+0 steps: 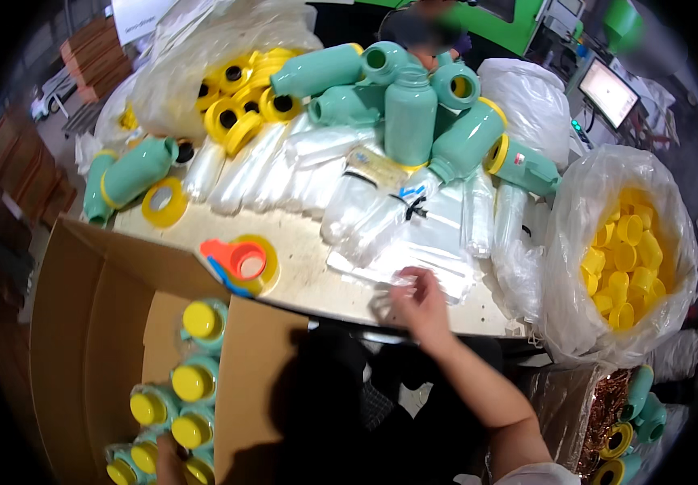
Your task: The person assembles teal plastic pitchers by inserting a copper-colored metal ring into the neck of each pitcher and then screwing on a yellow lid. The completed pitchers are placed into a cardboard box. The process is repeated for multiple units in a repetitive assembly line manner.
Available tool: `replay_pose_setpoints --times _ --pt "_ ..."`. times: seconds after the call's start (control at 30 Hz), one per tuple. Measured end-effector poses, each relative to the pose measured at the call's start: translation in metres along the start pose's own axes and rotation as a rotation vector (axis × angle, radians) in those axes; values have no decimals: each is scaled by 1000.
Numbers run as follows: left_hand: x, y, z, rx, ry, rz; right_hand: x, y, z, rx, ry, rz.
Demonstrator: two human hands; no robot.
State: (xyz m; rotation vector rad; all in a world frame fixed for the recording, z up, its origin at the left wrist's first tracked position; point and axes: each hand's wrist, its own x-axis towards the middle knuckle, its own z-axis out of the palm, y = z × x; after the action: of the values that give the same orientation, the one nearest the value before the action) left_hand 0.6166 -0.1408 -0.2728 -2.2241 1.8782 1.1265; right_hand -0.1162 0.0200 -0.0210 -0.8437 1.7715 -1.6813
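My right hand [423, 309] is over the front of the table, fingers bent and apart from the thumb, with nothing plainly held. Just beyond it lies a stack of flat clear plastic bags [438, 279]. Only part of my left hand [169, 462] shows at the lower edge, inside the cardboard box [82, 315]; its fingers are hidden. Beside it, several green bottles with yellow caps [193, 383] stand upright in the box, some wrapped in clear plastic.
Loose green bottles [410, 117], yellow rings [231, 121] and rolled clear bags [252, 174] crowd the table's far side. An orange scoop [236, 257] lies on a tape roll [270, 267] near the box. At right stands a bag of yellow caps [625, 255].
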Motion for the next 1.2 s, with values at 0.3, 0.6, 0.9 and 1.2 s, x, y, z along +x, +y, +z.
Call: replay_pose_setpoints --times 0.3,0.6,0.9,1.2 --pt "-201 312 -12 384 959 381 327 -13 -68 -672 868 -248" --pt "-179 480 43 -214 352 990 208 -72 -60 -307 602 -638" --pt "-230 600 124 -1167 -1292 652 -133 88 -29 456 -553 532" --pt "-262 554 145 -953 -1089 800 -207 -60 -241 -166 676 -93"
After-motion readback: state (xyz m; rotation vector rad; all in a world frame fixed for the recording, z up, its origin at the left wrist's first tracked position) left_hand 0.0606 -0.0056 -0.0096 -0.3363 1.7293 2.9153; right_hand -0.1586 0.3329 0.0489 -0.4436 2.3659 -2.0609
